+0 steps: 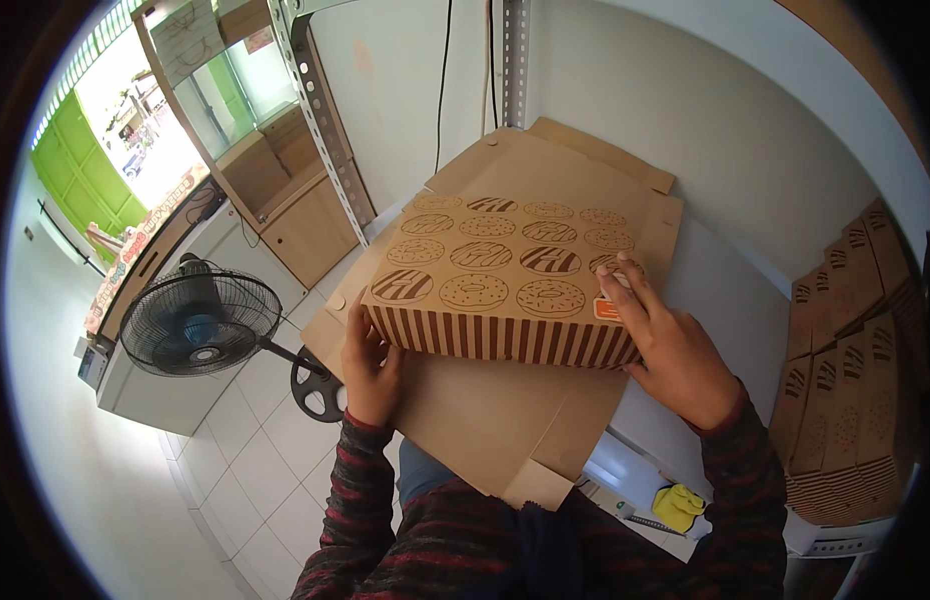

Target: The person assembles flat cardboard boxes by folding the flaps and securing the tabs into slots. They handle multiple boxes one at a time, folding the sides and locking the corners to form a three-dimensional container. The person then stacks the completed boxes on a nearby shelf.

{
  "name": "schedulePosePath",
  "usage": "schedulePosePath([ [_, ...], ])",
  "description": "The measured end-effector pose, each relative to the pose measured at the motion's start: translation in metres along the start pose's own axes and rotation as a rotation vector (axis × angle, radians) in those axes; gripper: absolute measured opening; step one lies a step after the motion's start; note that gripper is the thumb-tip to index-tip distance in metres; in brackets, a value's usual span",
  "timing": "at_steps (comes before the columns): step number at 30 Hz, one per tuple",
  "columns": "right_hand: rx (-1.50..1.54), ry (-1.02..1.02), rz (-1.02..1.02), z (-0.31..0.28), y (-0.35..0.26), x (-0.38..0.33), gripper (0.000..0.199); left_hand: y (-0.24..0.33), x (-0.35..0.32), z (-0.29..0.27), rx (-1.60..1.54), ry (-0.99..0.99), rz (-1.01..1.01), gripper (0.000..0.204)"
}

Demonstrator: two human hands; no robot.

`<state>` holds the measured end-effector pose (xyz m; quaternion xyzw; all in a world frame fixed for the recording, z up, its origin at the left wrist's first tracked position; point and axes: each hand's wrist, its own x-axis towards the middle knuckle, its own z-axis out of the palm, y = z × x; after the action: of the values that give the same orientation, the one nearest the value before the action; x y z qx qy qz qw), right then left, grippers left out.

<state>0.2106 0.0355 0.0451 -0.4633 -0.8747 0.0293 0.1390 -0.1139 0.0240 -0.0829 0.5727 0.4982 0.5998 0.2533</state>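
Note:
A closed brown cardboard doughnut box (482, 256), printed with rows of doughnuts and striped along its front side, rests on a flat, unfolded cardboard sheet (485, 400). My left hand (371, 362) is closed round the front left corner of the box. At the front right, my right hand (680, 350) grips the box, its fingers lying over the lid and its thumb against the front side. A small orange and white sticker (609, 308) shows on the lid under these fingers.
Beneath the sheet is a white table (720, 290). Several similar boxes (840, 410) are stacked at the right. A black fan (200, 320) stands on the left, near a glass-fronted cabinet (255, 130). A yellow cloth (678, 507) lies below the table's near edge.

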Motion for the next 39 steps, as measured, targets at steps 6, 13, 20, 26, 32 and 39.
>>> schedulePosePath([
  [6, 0.130, -0.005, -0.053, -0.003, 0.009, 0.005, 0.081, 0.004, -0.002, 0.007, -0.274, 0.143, -0.082, 0.081],
  [13, 0.116, 0.180, -0.023, 0.008, 0.000, 0.004, 0.081, 0.068, -0.040, 0.043, -0.674, -0.262, -0.470, 0.086],
  [20, 0.181, 0.332, -0.104, 0.002, -0.034, -0.003, 0.077, 0.075, -0.069, 0.092, -0.388, -0.413, -0.148, 0.089],
  [26, -0.052, 0.488, -0.240, 0.015, -0.045, -0.007, 0.072, 0.081, -0.063, 0.099, -0.246, -0.250, -0.118, 0.089],
  [32, -0.136, 0.555, -0.295, 0.018, -0.041, -0.004, 0.072, 0.076, -0.065, 0.098, -0.288, -0.194, -0.171, 0.086],
  [39, -0.149, 0.578, -0.317, 0.014, -0.042, -0.005, 0.071, 0.069, -0.057, 0.094, -0.298, -0.207, -0.122, 0.077],
])
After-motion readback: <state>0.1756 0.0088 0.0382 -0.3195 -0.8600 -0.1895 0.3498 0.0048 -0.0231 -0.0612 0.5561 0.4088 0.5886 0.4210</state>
